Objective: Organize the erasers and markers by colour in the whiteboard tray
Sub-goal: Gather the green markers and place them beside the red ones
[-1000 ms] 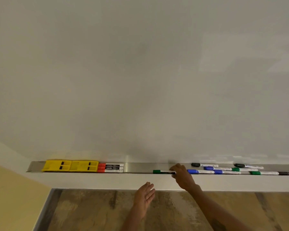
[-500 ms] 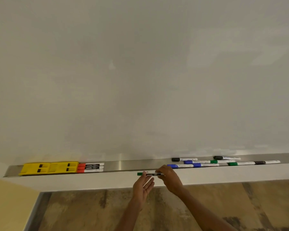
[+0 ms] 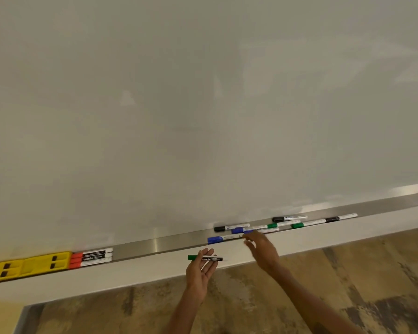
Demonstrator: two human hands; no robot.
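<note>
My left hand (image 3: 200, 270) holds a green-capped marker (image 3: 206, 258) flat across its fingers, just below the front lip of the metal whiteboard tray (image 3: 155, 244). My right hand (image 3: 261, 249) hovers with fingers apart beside the blue markers (image 3: 215, 239), holding nothing. Two yellow erasers (image 3: 27, 266) lie at the tray's left end, with three red markers (image 3: 92, 258) stacked right beside them. Farther right lie black markers (image 3: 221, 228), more green ones (image 3: 297, 225) and another blue one (image 3: 238, 230), mixed together.
The whiteboard (image 3: 203, 104) fills the upper view. A white ledge (image 3: 130, 273) runs under the tray. Below is a brown patterned floor (image 3: 299, 297), and a yellow wall (image 3: 0, 317) shows at the lower left.
My right hand took the green marker off the tray, passed it to my left hand, then let go and moved right toward the blue markers. The view shifted left and tilted.
</note>
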